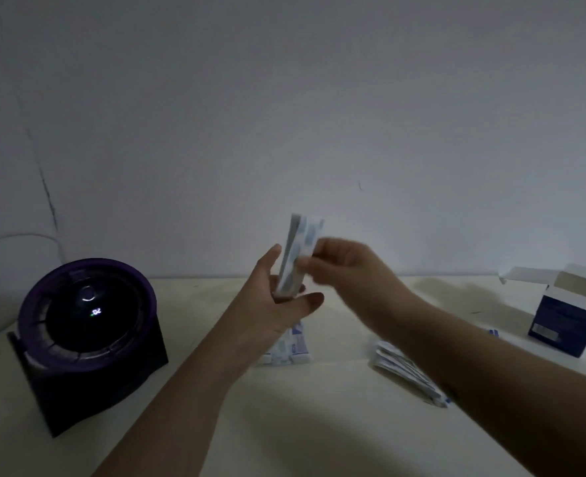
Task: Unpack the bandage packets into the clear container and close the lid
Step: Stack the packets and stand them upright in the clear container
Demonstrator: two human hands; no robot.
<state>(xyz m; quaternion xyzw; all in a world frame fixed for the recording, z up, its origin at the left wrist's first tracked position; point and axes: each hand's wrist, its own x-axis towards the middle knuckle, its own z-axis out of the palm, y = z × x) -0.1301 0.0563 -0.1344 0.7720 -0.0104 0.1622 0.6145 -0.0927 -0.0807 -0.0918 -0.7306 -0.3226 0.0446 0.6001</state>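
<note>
I hold a stack of white and blue bandage packets [293, 256] upright above the table. My left hand [274, 304] grips the stack's lower end. My right hand [343, 266] pinches one packet near the top of the stack; it is blurred. More bandage packets [291, 346] lie on the table under my left hand, partly hidden by it. A second loose pile of packets [408, 373] lies beside my right forearm. The clear container is not in view.
An open blue and white cardboard box [567, 315] stands at the right with its flaps up. A dark round fan [88, 325] with a lit display sits at the left on the pale table [319, 425]. A wall rises close behind.
</note>
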